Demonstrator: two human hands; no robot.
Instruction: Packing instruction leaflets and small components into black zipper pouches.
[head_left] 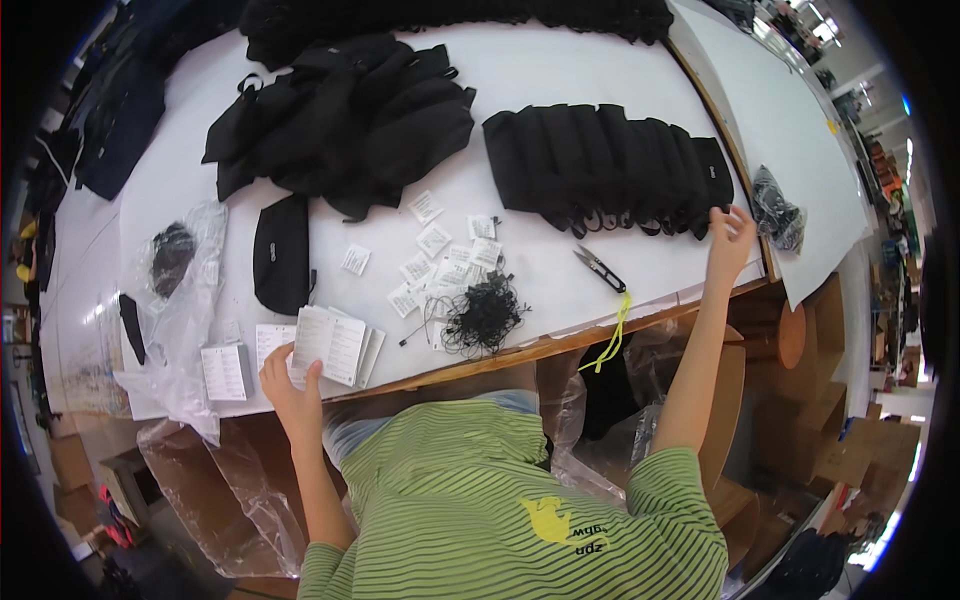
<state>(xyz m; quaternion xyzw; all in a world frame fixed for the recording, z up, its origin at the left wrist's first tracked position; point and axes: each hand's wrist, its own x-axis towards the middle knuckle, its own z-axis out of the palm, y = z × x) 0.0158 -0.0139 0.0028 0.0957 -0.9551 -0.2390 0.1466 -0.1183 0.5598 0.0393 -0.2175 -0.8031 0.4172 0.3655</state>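
My left hand [291, 392] is at the near edge of the table, its thumb and fingers closed around the lower left corner of a fanned bunch of white printed cards [330, 345]. On the right, my right hand [732, 237] has its fingers curled at the lower corner of the last black fabric pouch [713, 172] in an overlapping row. Small loops hang along that row's near edge. Between the hands lie loose white labels [433, 238], a tangle of black strings [485, 315] and black thread snips [600, 268] with a yellow cord.
A heap of black pouches [350, 120] covers the far left, and a single pouch [282, 255] lies nearer. Further left are a clear plastic bag [195, 290] and another card stack [225, 373]. A bagged dark bundle [778, 210] sits beyond the wooden edge strip [712, 100].
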